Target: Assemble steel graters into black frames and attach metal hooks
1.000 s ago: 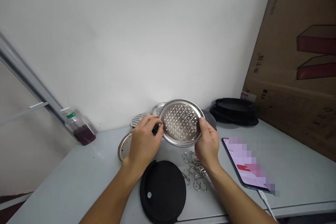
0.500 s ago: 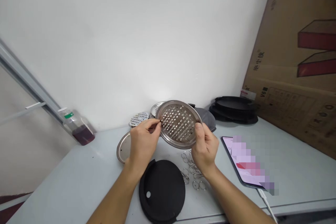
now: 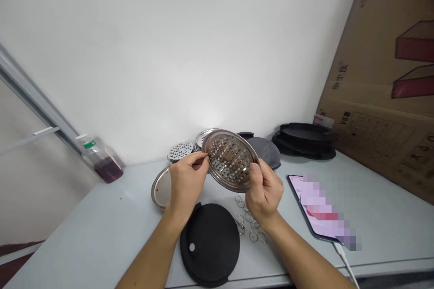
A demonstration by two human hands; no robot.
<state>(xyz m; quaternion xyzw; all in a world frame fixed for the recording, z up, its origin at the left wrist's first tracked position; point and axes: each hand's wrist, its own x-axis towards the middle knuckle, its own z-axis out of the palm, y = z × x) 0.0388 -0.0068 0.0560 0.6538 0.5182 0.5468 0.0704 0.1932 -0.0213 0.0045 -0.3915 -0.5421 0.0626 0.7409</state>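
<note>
Grater disc (image 3: 233,162) tilted above tabletop (image 3: 84,221)

Raised off the surface, the round metal grater disc sits between both hands, its perforated face slanting toward the viewer. The right hand (image 3: 265,189) is clamped on the disc's lower right rim, thumb lying on the near face. The left hand (image 3: 188,178) has thumb and fingertips pinched together at the left rim; whether they grip the edge or some small part cannot be told.

Beneath and between the forearms lies a black round plate (image 3: 213,244) with one pale hole, and just beside it are loose metal rings (image 3: 253,236). A shallow metal disc (image 3: 161,189) is partly hidden behind the left hand. Farther back, near the wall (image 3: 152,63), rest a smaller grater plate (image 3: 181,150) and a grey disc (image 3: 262,151). Black trays (image 3: 305,137) are stacked to the right, with a phone (image 3: 315,210) in front of them.
</note>
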